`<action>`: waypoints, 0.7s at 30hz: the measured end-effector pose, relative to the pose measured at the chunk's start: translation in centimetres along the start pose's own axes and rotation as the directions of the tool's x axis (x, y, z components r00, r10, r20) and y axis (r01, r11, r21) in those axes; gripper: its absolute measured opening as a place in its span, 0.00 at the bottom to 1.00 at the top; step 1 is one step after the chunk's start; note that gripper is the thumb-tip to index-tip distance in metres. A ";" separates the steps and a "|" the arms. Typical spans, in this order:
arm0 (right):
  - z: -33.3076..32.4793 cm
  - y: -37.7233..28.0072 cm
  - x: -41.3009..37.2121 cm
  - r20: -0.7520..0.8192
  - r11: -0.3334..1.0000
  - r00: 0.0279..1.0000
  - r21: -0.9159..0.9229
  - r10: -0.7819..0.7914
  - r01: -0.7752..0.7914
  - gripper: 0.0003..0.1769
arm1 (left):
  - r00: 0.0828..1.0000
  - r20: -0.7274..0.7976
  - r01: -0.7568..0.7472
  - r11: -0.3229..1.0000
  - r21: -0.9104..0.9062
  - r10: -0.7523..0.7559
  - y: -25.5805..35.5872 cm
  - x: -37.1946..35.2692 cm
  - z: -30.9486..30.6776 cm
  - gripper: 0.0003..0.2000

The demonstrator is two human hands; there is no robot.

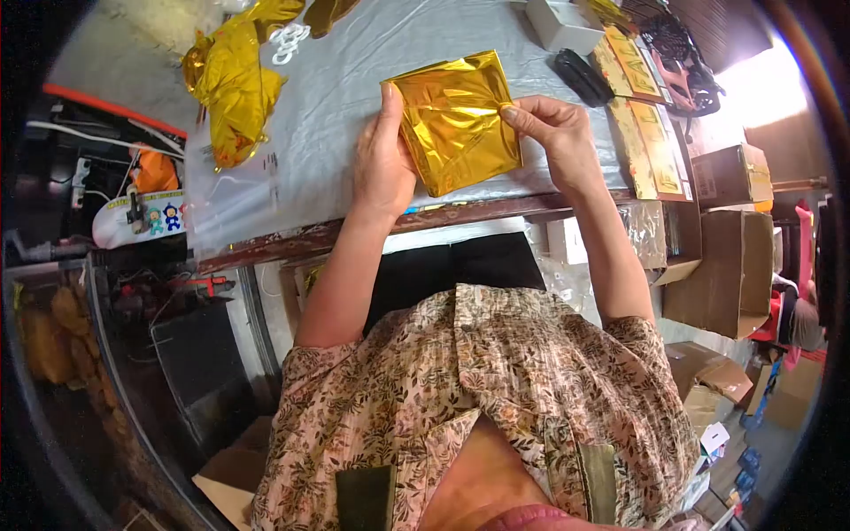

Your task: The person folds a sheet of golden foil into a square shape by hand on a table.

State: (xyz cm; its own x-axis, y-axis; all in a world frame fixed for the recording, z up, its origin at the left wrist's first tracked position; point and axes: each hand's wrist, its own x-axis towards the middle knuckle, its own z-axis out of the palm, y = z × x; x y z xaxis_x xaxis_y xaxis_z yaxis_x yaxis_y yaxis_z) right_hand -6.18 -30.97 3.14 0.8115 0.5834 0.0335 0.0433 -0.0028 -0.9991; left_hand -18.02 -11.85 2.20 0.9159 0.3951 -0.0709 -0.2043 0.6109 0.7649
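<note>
A folded square of shiny gold foil (460,124) is held up between my two hands above the near part of the covered table (310,133). My left hand (387,159) grips its left edge, thumb on the front face and the other fingers hidden behind. At the right edge, my right hand (555,133) pinches the foil between thumb and fingers. The foil's surface is creased. Crumpled gold foil (235,97) lies at the table's upper left, near some white rings (289,42).
A black case (584,78) and a white box (564,25) stand at the back right. Yellow printed packs (651,146) line the right edge, with a black fan-like object (677,53) beyond. Cardboard boxes (722,274) are stacked at the right; orange-handled clutter lies left.
</note>
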 end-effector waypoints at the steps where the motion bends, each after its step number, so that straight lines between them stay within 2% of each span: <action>1: -0.1 -0.3 -0.4 -0.009 1.000 1.000 -0.001 0.000 0.000 0.11 | 1.000 -0.003 -0.012 1.000 0.006 0.012 -0.1 0.4 0.2 0.30; 3: -0.2 -1.1 -0.9 -0.102 0.999 0.995 -0.033 0.008 -0.011 0.11 | 1.000 -0.001 -0.021 1.000 0.016 0.021 -0.4 1.0 0.7 0.30; 6: -1.1 -0.8 -1.1 -0.126 0.998 0.992 0.062 0.017 -0.009 0.11 | 1.000 -0.007 0.003 1.000 0.017 -0.003 -1.0 1.4 1.7 0.29; 9: -2.1 -0.8 -1.2 -0.152 0.998 0.988 0.055 0.022 -0.014 0.11 | 0.998 -0.062 0.025 1.000 -0.009 -0.025 -1.1 1.6 3.1 0.28; 12: -2.9 -0.9 -1.0 -0.200 0.995 0.979 0.101 0.035 -0.015 0.11 | 0.996 -0.012 0.091 0.994 0.060 -0.090 -0.5 1.1 3.5 0.25; 14: -3.6 -0.8 -0.7 -0.242 0.994 0.970 0.111 0.026 0.002 0.11 | 0.986 0.067 0.125 0.949 0.290 -0.151 0.0 0.9 3.3 0.25; 15: -4.1 -0.7 -0.5 -0.276 0.993 0.961 0.115 0.016 0.016 0.11 | 0.964 0.197 0.100 0.926 0.364 -0.181 0.1 1.0 2.8 0.20; 18: -5.5 -0.4 0.1 -0.290 0.991 0.957 0.128 0.012 0.026 0.11 | 0.961 0.162 0.145 0.904 0.401 -0.226 -0.7 0.8 3.8 0.16; 21: -6.4 0.2 0.4 -0.262 0.972 0.965 0.233 0.030 0.033 0.12 | 0.961 0.159 0.158 0.921 0.356 -0.226 -1.2 1.9 3.9 0.14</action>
State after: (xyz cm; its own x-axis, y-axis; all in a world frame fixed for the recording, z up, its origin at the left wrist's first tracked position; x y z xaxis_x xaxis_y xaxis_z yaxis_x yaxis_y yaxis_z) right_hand -2.07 -35.93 3.09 0.9368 0.3498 0.0094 -0.0669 0.2053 -0.9764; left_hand -14.65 -14.49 3.63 0.9813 0.1328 -0.1395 0.0794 0.3813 0.9210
